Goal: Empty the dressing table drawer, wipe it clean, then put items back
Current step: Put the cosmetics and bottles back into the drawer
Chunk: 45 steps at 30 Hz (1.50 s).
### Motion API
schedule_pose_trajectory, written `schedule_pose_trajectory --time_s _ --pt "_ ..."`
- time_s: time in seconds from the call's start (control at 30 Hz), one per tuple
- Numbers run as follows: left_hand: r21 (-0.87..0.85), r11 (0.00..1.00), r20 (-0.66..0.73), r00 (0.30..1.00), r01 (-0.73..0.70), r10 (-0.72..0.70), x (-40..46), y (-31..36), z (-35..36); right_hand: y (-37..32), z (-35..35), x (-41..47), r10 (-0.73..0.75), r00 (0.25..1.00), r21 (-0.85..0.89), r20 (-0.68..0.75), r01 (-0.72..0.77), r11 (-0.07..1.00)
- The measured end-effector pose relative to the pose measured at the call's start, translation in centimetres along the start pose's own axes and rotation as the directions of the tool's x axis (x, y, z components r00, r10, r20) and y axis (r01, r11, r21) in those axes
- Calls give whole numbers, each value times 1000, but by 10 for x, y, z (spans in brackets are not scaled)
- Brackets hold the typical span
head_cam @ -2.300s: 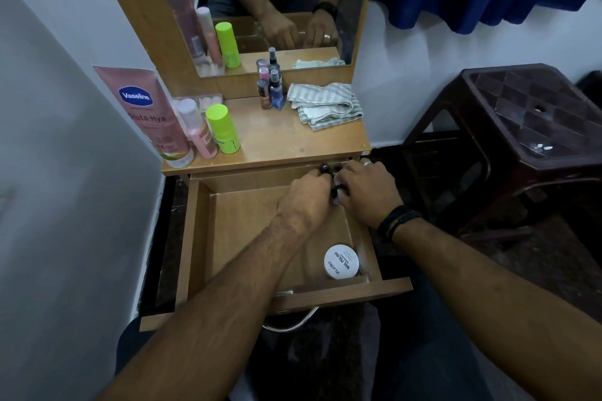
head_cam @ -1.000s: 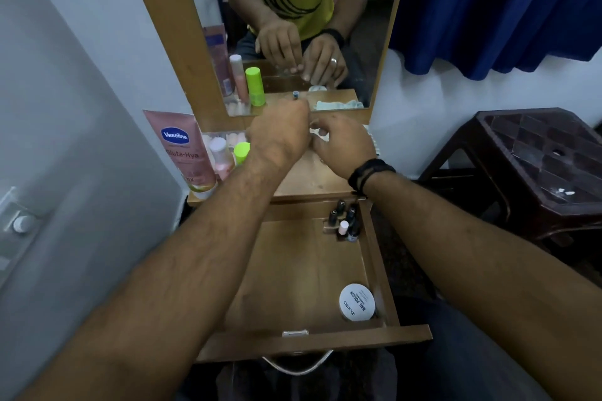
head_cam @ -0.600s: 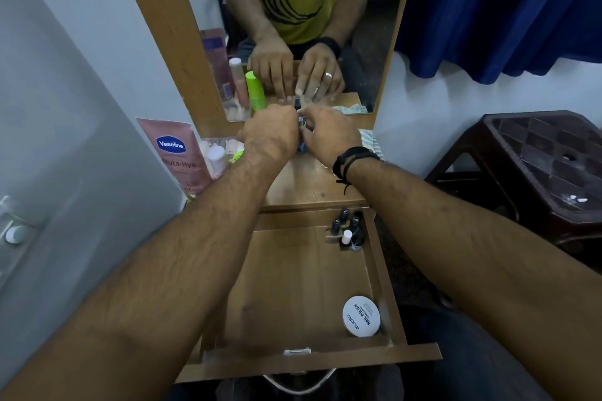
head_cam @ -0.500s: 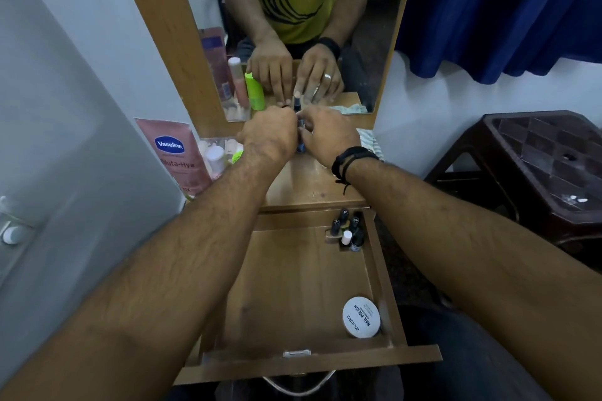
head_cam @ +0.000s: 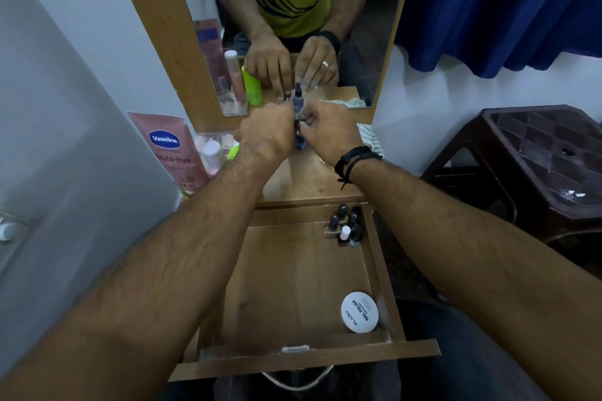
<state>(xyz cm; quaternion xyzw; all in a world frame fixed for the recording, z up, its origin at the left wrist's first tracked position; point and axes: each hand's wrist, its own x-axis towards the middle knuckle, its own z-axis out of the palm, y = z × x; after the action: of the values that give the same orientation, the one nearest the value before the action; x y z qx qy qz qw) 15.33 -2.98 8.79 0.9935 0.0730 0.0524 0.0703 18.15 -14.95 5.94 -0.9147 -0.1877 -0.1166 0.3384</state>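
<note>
At the far left a pink Vaseline tube [head_cam: 176, 153] stands against the wall at the left end of the tabletop [head_cam: 312, 179], and just to its right are a pale pink-capped bottle [head_cam: 211, 153] and a lime green bottle [head_cam: 234, 151], the green one mostly hidden behind the left forearm. The left hand [head_cam: 267, 133] is raised over the back of the tabletop with its fingers curled inward around small dark spray bottles [head_cam: 299, 127] that stand close to the mirror [head_cam: 293, 26]; how much of them it actually grips is hidden by the back of the hand. Directly to the right, nearly touching it, the right hand [head_cam: 329, 130] has its fingers bent and pinching at the same cluster of bottles, a black wristband [head_cam: 355, 159] around its wrist. A striped cloth [head_cam: 368, 140] lies on the tabletop just behind and to the right of that hand. Below both hands, nearer the person, the drawer [head_cam: 293, 358] is pulled fully out. In its far right corner stands a group of small nail polish bottles [head_cam: 347, 226], well apart from the hands, and a round white jar [head_cam: 360, 312] lettered "NAIL POLISH" sits in its near right corner. To the right of the dressing table stands a dark brown plastic stool [head_cam: 534, 153], with a blue curtain [head_cam: 501, 3] hanging above it.
</note>
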Motion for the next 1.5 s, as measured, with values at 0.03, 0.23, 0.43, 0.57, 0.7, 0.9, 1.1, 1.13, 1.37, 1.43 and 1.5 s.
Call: schedule_pose_trajectory --time_s 0.03,0.23,0.43,0.57,0.7,0.9,1.1,1.13,1.37,1.43,1.5 --pt "-11 1000 -11 1000 -10 10 -3 1 -3 0 -3 -3 -3 1000 30 -21 4 1000" --pt "47 997 -46 997 -64 66 -39 12 -20 -8 -49 -43 0 1000 74 27 -2 997" --pt "-50 987 235 959 -152 160 -82 25 -2 -5 -81 -99 93 940 -123 327 -55 991" --pt "-116 978 315 927 -173 202 -105 30 33 12 -72 -129 106 902 -175 418 -35 984" --pt "-180 974 349 916 -140 196 -118 28 66 29 -46 -143 95 888 -211 450 3 977" --pt "-201 973 333 926 -112 175 -122 17 94 49 -13 -155 -27 926 -346 377 168 923" --pt "-185 979 358 922 -88 151 -119 16 103 60 4 -162 -95 953 -378 286 204 903" --pt "-185 979 358 922 -86 149 -118 16 104 62 6 -163 -100 957 -377 272 202 904" --pt "-207 975 356 922 -78 149 -119 16 111 68 14 -163 -141 969 -367 202 208 907" --pt "-211 975 349 926 -68 140 -120 15 112 68 15 -164 -141 969 -380 201 210 901" --pt "-206 976 339 930 -72 140 -121 15 113 69 16 -165 -140 969 -390 202 211 896"
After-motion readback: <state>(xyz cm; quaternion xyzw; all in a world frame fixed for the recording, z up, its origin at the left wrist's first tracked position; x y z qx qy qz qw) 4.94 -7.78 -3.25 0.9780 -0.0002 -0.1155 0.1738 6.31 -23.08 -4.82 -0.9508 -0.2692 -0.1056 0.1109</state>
